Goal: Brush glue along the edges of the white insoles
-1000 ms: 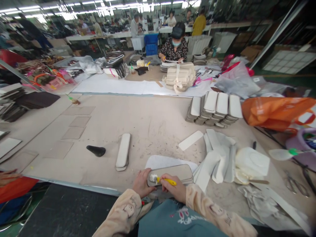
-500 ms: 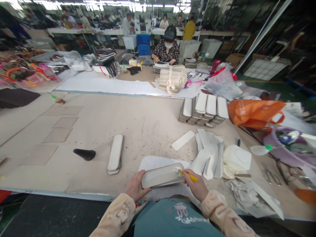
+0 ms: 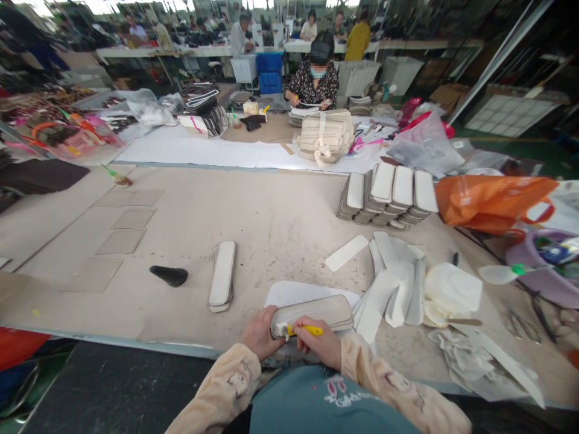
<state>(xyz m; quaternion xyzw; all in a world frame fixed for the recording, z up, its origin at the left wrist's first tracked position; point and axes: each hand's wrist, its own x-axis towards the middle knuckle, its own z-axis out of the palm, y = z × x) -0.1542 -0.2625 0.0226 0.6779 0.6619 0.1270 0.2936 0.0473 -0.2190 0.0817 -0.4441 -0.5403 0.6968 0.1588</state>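
Observation:
My left hand (image 3: 262, 335) grips the left end of a long, round-cornered grey panel (image 3: 319, 310), with more panels of the same shape beneath it. In my right hand (image 3: 320, 342) is a small brush with a yellow handle (image 3: 312, 330). The brush's white-coated bristles touch the panel's left end, close to my left fingers. Under the panels lies a white sheet (image 3: 284, 290). Just beyond it is a single white strip (image 3: 347, 253), beside a loose pile of white strips (image 3: 384, 295). A small stack of rounded panels (image 3: 222, 274) lies to the left.
Stacked panels (image 3: 389, 193) stand at the back right, near an orange bag (image 3: 493, 202) and a purple basket (image 3: 543, 280). A white container (image 3: 453, 288) sits right of the strips. A black tapered object (image 3: 169, 275) lies left. Across the table a co-worker (image 3: 312, 81) handles panels.
My right hand has swept the brush leftward along the panel, from its right end to its left end. My left hand still holds the left end. The camera view has shifted slightly.

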